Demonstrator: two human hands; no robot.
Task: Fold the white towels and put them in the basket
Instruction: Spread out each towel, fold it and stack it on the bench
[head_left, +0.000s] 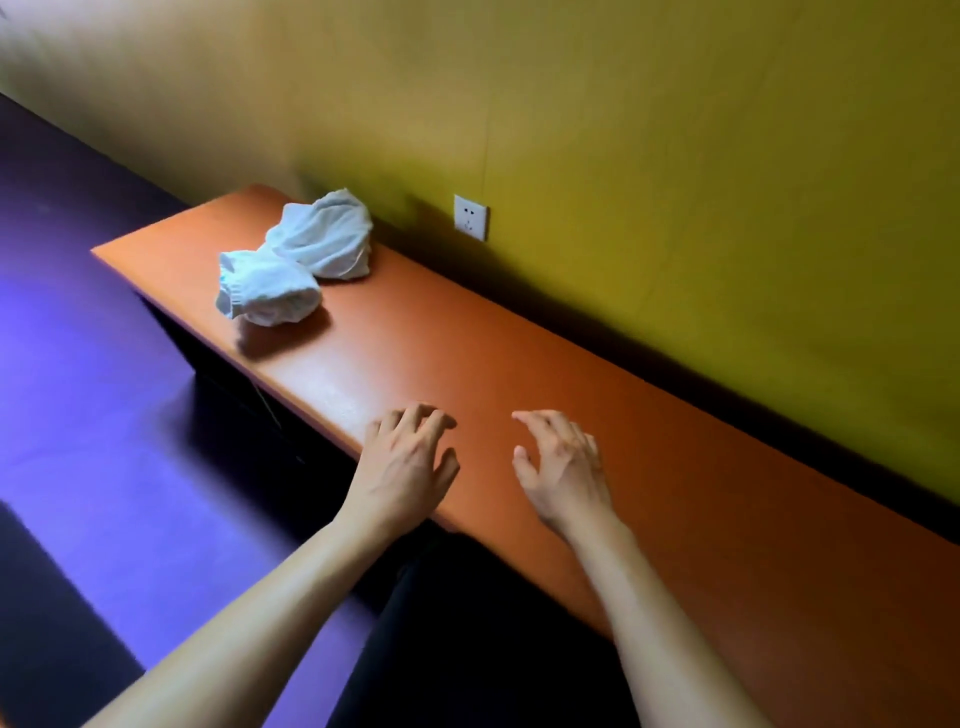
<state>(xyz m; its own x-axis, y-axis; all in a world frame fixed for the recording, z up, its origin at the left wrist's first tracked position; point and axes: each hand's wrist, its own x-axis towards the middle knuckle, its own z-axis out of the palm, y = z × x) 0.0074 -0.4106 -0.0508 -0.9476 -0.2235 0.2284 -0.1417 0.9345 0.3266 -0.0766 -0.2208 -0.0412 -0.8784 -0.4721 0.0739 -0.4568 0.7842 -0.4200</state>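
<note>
Two white towels lie crumpled on the orange bench (519, 374), towards its far left end, well apart from both hands. The nearer towel (267, 288) is bunched into a rough roll whose long axis runs across the bench, from the front edge in towards the wall; its open, gathered end points out over the front edge, just beside that edge. The farther towel (327, 236) sits behind it, closer to the wall, touching the nearer one; it is a rounder heap, and its slightly longer side runs along the bench's length. Neither is folded.

The left hand (405, 462) hovers over or rests lightly at the bench's front edge, palm down, fingers loosely spread and a little bent, gripping nothing. The right hand (563, 467) is beside it over the bench top, farther from the towels, palm down, fingers spread and bent at the knuckles, thumb apart from them, also with nothing in it. Whether the fingertips touch the surface cannot be told.

A white wall socket (470, 217) sits on the yellow-green wall (675, 156) just above the bench, to the right of the farther towel. A purple floor (104, 415) lies below the bench's front edge
</note>
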